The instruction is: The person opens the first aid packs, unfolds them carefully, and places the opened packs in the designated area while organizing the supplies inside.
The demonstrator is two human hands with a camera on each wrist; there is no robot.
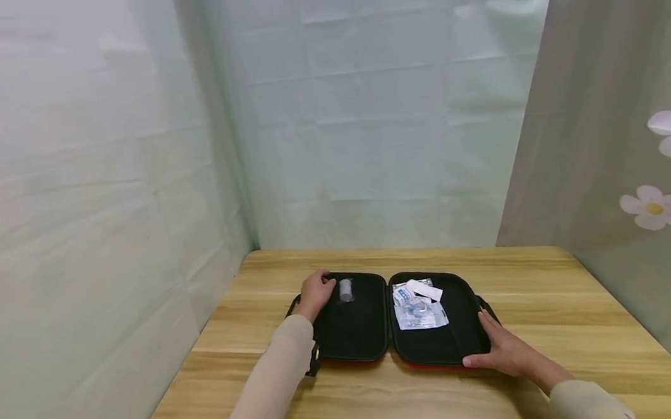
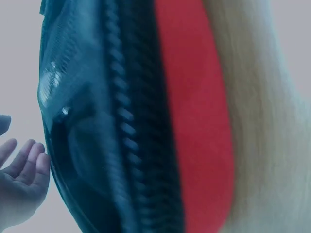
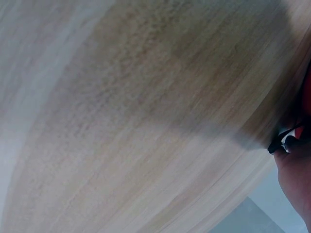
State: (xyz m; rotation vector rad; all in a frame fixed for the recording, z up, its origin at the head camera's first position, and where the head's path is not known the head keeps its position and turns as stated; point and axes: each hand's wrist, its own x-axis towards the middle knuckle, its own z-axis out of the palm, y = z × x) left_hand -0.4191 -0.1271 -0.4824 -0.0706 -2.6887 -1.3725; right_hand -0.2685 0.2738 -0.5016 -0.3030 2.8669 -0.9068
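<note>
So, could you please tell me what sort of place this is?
Probably a makeshift curtained booth, likely indoors: creased pale cloth hangs along the left, back and right of a wooden table, with printed flowers on the right side.

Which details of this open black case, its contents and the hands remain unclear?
Head: print on the white-and-blue packets, too small to read.
Left wrist: both ends of the black, red-shelled case, cut off by the top and bottom edges.
Right wrist: most of the right hand, cut off by the right edge.
</note>
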